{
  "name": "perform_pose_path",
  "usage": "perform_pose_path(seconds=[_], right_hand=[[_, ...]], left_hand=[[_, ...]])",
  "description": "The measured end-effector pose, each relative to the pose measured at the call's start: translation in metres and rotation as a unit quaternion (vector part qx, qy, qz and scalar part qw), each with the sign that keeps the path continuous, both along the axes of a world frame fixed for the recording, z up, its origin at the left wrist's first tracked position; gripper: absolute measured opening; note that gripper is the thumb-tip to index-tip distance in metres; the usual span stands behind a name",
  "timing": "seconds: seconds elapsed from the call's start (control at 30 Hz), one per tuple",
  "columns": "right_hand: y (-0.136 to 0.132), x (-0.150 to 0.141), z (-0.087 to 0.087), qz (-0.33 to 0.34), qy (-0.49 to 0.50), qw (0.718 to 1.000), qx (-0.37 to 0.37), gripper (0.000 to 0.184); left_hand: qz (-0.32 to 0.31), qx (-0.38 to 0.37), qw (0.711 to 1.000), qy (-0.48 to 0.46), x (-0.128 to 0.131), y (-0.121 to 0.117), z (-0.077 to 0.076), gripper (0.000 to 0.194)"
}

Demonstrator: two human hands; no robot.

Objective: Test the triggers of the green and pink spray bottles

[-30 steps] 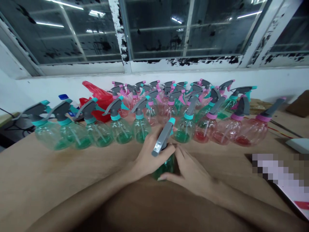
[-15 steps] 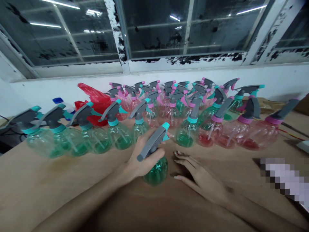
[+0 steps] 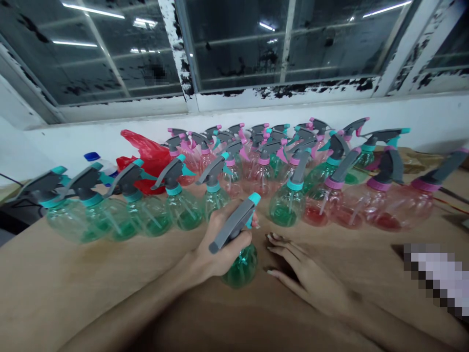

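My left hand [image 3: 222,244] grips a clear plastic spray bottle [image 3: 242,266] around its neck, below the grey and teal trigger head [image 3: 234,227]. Green liquid shows in this bottle, whose base is near the table. My right hand [image 3: 296,266] lies flat on the wooden tabletop [image 3: 73,274] just right of the bottle, fingers apart and holding nothing. Directly ahead stand rows of similar spray bottles, the nearest being green-filled ones with teal collars [image 3: 183,210] and red-tinted ones with pink collars [image 3: 348,208].
Behind the bottles, a red plastic bag [image 3: 146,161] and a blue-capped white bottle [image 3: 97,164] stand by a white wall [image 3: 66,142]. A paint-flaked window frame [image 3: 278,49] runs above. A pixelated object [image 3: 436,276] lies at right.
My right hand has let go of the bottle and moved right onto the tabletop. My left hand keeps hold of the bottle, now more upright. The view has shifted slightly.
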State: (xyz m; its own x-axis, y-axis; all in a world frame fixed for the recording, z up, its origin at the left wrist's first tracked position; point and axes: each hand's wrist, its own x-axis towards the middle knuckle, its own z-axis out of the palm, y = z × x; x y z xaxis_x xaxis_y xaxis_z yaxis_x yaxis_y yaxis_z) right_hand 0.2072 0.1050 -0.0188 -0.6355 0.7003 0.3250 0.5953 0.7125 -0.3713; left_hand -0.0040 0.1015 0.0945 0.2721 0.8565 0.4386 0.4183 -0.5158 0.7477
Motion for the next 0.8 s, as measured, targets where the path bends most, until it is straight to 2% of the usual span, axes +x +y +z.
perform_pose_path(seconds=[0.27, 0.63, 0.8], right_hand=[[0.0001, -0.0007, 0.0013, -0.003, 0.006, 1.000, -0.002, 0.046], [0.0005, 0.0003, 0.0026, 0.006, 0.012, 1.000, -0.008, 0.042], [0.0002, 0.0005, 0.0019, 0.005, 0.018, 1.000, -0.010, 0.044]], left_hand=[[0.004, 0.004, 1.000, 0.011, -0.0014, 0.0022, -0.0038, 0.032], [0.020, -0.044, 0.999, 0.025, -0.0012, 0.0000, -0.0033, 0.028], [0.040, -0.011, 0.999, 0.031, -0.0007, 0.0002, -0.0058, 0.020]])
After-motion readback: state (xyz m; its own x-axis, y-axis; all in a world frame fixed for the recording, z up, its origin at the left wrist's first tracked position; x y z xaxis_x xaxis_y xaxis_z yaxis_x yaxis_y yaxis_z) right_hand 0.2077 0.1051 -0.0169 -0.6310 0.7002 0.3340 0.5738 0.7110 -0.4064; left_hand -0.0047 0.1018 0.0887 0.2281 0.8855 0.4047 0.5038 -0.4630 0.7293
